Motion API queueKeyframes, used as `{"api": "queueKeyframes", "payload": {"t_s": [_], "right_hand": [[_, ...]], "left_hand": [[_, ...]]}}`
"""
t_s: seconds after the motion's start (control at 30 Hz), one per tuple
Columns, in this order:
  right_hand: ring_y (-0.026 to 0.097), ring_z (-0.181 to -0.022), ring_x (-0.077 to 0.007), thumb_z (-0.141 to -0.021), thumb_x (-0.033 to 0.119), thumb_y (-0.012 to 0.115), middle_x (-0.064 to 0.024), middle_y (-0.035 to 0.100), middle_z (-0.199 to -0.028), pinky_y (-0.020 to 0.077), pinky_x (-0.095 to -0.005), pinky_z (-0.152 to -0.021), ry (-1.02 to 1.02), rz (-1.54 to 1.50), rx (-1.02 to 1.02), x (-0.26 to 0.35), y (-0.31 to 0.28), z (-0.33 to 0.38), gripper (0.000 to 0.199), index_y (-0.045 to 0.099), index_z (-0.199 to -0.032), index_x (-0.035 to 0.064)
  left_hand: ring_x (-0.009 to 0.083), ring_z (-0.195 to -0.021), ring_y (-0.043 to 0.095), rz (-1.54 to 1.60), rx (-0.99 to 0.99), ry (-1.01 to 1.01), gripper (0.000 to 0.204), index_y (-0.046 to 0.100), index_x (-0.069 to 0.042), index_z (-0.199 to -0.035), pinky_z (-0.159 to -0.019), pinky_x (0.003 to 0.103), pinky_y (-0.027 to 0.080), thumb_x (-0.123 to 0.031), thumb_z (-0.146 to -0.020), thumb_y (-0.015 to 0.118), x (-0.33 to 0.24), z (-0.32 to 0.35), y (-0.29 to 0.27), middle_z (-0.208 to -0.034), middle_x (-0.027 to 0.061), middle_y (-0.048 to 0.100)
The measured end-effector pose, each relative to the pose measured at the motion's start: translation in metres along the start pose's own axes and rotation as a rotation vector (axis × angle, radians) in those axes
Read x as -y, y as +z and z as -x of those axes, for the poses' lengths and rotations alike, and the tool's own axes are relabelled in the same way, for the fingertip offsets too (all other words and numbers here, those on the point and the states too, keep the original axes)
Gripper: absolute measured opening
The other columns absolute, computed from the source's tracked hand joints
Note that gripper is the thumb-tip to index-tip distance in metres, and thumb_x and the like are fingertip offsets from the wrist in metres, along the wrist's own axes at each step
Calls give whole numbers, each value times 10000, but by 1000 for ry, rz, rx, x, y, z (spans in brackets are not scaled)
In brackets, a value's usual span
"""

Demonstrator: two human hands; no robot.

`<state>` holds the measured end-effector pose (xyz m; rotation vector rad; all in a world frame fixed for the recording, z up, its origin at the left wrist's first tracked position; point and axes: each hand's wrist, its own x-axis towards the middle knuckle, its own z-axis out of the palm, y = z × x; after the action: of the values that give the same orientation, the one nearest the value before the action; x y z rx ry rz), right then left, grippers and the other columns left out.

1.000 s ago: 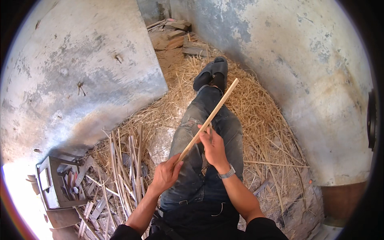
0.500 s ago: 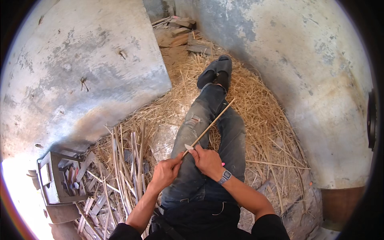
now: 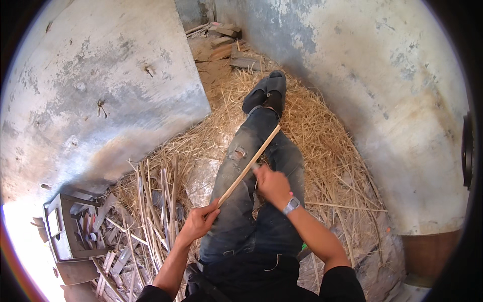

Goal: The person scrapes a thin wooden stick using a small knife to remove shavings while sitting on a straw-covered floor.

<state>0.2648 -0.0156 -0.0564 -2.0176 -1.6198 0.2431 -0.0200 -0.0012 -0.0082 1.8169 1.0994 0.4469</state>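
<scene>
left grip (image 3: 199, 223) pinching straight wooden stick (image 3: 247, 169); right grip (image 3: 273, 188) clenched round blurred blade (image 3: 255, 166)

Patchy gry-wht walls (image 3: 387, 116), straw (image 3: 314, 118) on flr (image 3: 206, 63), brt light (image 3: 22, 246) lwr L

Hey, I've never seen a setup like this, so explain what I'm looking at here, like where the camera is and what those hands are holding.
There's no machine here: these are a person's own bare hands. The view is from a wide fisheye camera worn on the head, looking down, so straight edges bend.

The left hand grips the lower end of a long, thin wooden stick, which slants across the view of the legs. The right hand is curled beside the stick and seems to hold a small greyish thing, too blurred to name.

On the floor lie straw to the right and long split strips to the left.
</scene>
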Motion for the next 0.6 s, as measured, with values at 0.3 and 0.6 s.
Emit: {"api": "queueKeyframes", "payload": {"t_s": [0.3,0.6], "right_hand": [[618,-571,-423,-1065,418,460,-219,612,-669,476,-521,-520,177,-202,-45,10,-4,31,406,608,-948,58],[410,-496,-34,-1101,385,434,35,491,-666,348,-205,-447,592,-1298,-210,16,-55,99,405,625,-1188,38]], "left_hand": [[118,-603,556,62,-78,29,314,684,8,-1248,-596,322,467,-125,-964,672,-8,19,5,-683,163,622],[87,-618,500,163,-155,16,309,687,15,-1235,-587,281,425,-191,-1011,631,-69,34,15,-673,17,568]]}}
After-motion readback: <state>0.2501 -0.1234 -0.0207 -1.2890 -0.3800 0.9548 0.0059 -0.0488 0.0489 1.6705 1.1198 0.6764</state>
